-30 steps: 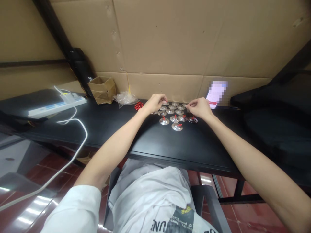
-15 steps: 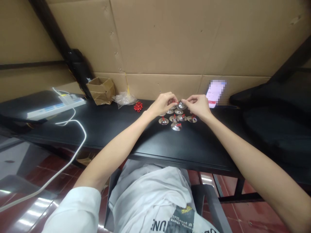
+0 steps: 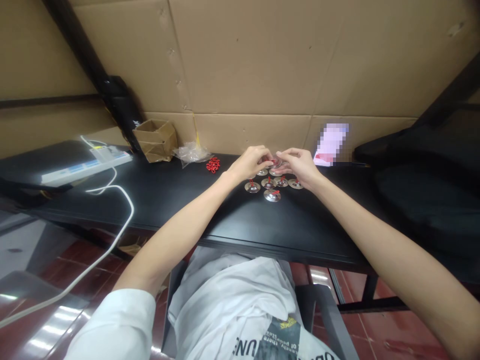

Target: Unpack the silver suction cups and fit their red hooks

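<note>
Between my hands, above the far rows of small silver finger cymbals, is one finger cymbal point(image 3: 278, 162), largely hidden by fingers. My right hand point(image 3: 300, 165) is closed around this cymbal's edge. Fingers of my left hand point(image 3: 253, 161) pinch at its left side, where a bit of red cord shows. Below them lie several finger cymbals with red cord loops, including a front one point(image 3: 272, 196), one at the left point(image 3: 252, 186) and one at the right point(image 3: 296, 184). A small heap of red cords point(image 3: 213, 165) lies left of my left hand.
A clear plastic bag point(image 3: 192, 153) and an open cardboard box point(image 3: 155, 141) stand farther left on the black table point(image 3: 240, 225). A power strip point(image 3: 88, 167) trails a white cable point(image 3: 123, 200). A phone point(image 3: 332, 145) leans against the cardboard wall point(image 3: 247, 65) at the back right.
The held cymbal has turned and is now more covered by my fingers. My right hand has shifted slightly left, closer to my left hand. The cymbals on the table have not moved.
</note>
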A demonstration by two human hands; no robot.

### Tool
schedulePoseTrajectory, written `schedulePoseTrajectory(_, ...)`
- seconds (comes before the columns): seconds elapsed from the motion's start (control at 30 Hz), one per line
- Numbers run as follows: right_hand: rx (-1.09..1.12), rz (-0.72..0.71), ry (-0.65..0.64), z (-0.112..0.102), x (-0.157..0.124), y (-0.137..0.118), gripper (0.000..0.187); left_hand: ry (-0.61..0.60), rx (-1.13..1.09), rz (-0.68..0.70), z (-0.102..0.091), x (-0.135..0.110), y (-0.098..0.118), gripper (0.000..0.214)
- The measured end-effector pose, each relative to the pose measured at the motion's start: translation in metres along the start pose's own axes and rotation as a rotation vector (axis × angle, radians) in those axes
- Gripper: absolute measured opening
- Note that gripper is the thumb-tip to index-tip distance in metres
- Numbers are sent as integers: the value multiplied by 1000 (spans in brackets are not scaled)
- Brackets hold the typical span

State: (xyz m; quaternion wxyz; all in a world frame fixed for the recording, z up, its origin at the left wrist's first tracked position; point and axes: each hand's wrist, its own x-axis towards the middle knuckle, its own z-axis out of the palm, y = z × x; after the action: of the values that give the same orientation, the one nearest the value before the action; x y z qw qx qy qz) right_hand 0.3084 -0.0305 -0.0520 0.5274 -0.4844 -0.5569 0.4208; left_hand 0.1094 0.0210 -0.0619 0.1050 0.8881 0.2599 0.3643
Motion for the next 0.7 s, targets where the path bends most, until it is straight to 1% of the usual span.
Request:
schedulePoseTrajectory(0.13,38,10,-9,1,0,1,40,-3,14,-5,-2,0,1,5)
schedulePoseTrajectory(0.23,55,26,-18,2,0,0,35,26,23,13,0,-1,-3,2)
schedulePoseTrajectory(0.33,61,22,-20,3,0,-1,30,60,10,27,3,0,-8,4)
schedulePoseTrajectory(0.47,53,1,-35,3,-1,-1,31,107,-1,-25,6,0,-7,2)
schedulePoseTrajectory(0.7,134,-19,-61,3,-1,1,27,180,-32,-54,9,-1,-2,2)
